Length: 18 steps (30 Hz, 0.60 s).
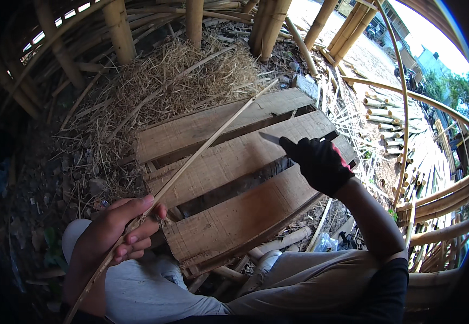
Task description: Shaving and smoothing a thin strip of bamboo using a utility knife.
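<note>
My left hand (132,229), bare, is closed around a long thin bamboo strip (213,139). The strip slants up and to the right across a low slatted wooden bench (207,167), its far tip over the bench's back edge and its other end passing below my wrist. My right hand (321,164), in a black glove with some red on it, grips a knife. Only the knife's blade (271,139) shows, pointing left above the middle plank; the handle is hidden in my fist. Blade and strip are apart.
A heap of pale shavings (191,81) lies beyond the bench. Upright bamboo posts (120,32) stand behind it. To the right are stacked cut bamboo poles (385,121) and a curved bamboo rail (434,102). Clear plastic (326,242) lies near my right knee.
</note>
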Each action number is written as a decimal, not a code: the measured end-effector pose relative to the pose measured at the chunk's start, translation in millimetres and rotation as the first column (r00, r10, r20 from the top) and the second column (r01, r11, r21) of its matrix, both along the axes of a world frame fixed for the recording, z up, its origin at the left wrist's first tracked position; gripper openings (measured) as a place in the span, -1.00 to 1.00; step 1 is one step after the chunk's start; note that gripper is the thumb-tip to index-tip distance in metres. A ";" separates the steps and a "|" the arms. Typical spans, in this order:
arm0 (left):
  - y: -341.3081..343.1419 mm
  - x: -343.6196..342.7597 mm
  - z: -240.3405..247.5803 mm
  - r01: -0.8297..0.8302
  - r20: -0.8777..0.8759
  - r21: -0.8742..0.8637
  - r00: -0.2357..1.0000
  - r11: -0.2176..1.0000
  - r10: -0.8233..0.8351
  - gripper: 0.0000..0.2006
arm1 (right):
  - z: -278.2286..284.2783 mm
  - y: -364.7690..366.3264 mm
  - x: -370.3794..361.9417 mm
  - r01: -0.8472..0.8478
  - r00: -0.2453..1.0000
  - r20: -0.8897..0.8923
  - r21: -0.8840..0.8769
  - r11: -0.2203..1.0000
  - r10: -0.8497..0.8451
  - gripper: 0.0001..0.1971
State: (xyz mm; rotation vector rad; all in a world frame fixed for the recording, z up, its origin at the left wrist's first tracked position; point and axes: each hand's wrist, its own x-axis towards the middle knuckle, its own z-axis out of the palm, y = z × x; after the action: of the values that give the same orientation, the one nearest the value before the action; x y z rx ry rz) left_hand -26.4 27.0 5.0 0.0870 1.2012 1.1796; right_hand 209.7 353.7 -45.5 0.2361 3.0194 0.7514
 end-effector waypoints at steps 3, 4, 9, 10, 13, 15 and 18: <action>-3.5 -3.1 -3.6 -0.015 0.018 0.003 1.000 1.000 0.015 -0.67 | -2.0 -21.3 -10.3 -0.217 0.975 0.012 -0.169 0.961 0.223 -0.39; -5.9 -3.3 -3.2 -0.027 0.020 0.014 0.999 1.000 0.027 -0.67 | -2.8 -15.8 -6.2 -0.178 0.984 0.013 -0.087 0.980 0.180 -0.40; -0.1 -1.2 2.8 -0.033 0.020 0.042 0.999 0.999 0.033 -0.68 | -43.9 149.4 67.8 0.608 0.753 0.188 0.165 0.776 -0.630 -0.56; 4.8 -2.8 -1.5 -0.015 0.048 0.064 0.999 0.998 0.012 -0.69 | -46.3 179.1 97.1 0.658 0.696 0.123 0.286 0.697 -0.707 -0.57; 2.4 -3.5 -4.6 -0.053 0.112 0.097 0.993 0.994 0.042 -0.69 | -50.2 181.0 94.1 0.694 0.696 -0.039 0.291 0.658 -0.717 -0.57; -3.1 -3.1 -2.3 -0.108 0.160 0.102 0.983 0.989 0.091 -0.69 | -43.6 129.6 45.3 0.533 0.835 -0.207 0.073 0.843 -0.510 -0.55; -8.2 -3.9 -0.1 -0.197 0.227 0.130 0.960 0.972 0.164 -0.68 | -21.7 21.2 -25.1 -0.042 0.972 -0.234 -0.021 0.999 0.036 -0.47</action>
State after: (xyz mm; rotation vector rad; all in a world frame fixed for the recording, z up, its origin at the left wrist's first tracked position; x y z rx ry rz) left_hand -30.3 18.8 4.9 -0.0376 0.9424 1.4030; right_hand 184.5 375.0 -67.2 0.2844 3.2621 0.7352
